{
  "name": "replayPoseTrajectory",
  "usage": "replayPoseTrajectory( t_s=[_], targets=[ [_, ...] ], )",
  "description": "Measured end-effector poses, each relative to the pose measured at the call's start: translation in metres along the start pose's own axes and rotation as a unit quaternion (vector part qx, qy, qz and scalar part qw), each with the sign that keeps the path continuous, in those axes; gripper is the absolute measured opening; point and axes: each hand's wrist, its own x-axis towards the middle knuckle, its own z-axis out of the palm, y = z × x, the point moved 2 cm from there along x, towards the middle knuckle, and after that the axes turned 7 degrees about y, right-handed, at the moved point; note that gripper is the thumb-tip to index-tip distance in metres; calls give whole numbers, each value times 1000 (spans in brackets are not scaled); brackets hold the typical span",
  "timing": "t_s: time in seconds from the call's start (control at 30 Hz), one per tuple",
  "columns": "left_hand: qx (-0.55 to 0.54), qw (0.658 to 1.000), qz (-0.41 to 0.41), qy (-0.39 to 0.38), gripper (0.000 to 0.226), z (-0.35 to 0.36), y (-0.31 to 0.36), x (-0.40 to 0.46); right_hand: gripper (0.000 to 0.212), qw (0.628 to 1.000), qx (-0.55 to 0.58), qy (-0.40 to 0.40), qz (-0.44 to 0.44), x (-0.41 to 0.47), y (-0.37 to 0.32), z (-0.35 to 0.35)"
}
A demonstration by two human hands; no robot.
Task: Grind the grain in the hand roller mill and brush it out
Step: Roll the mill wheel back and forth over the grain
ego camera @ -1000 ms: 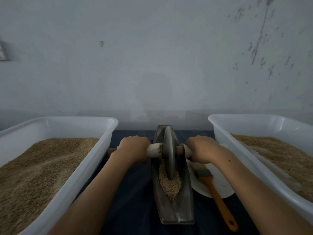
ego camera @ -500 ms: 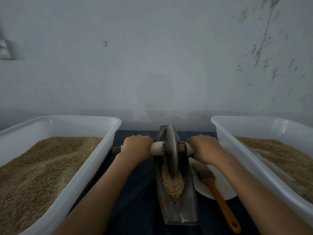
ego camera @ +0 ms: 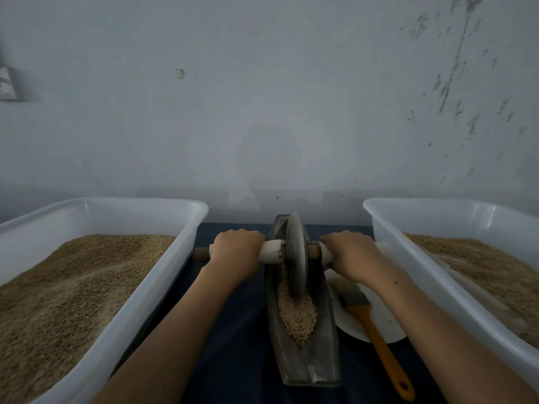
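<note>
Axle point(ego camera: 313, 251) ends hidden under L point(ego camera: 236, 252) & R point(ego camera: 348, 255) hands

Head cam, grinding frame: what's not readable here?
- Right end of the axle handle: hidden under the right hand.
- Brush bristle tips: behind the right wrist.
- Left tub and right tub: outer sides cut off by frame edges.
- Grain fineness: too small.

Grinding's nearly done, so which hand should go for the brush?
Right, probably. The brush lies on the white plate just below the right hand. The left hand would have to cross the mill trough. Both hands now grip the roller handle.
</note>
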Motion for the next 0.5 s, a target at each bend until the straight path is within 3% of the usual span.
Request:
replayPoseTrajectory(
  t_s=[0.2,0.37,0.47,0.5],
  targets=[
    [6,1000,-1,23,25,1,-1,0,11,1000,6,-1,-3,-1,-1,0],
    [-16,998,18,-61,37,2,-5,0,18,997,-39,-64,-22,0,-4,-8],
    [-30,995,26,-90,39,1,-6,0,4,994,-35,-103,-31,-1,-4,-12],
    [-34,994,28,-95,40,0,-6,0,10,993,-33,-113,-30,-1,-3,-12]
  ],
)
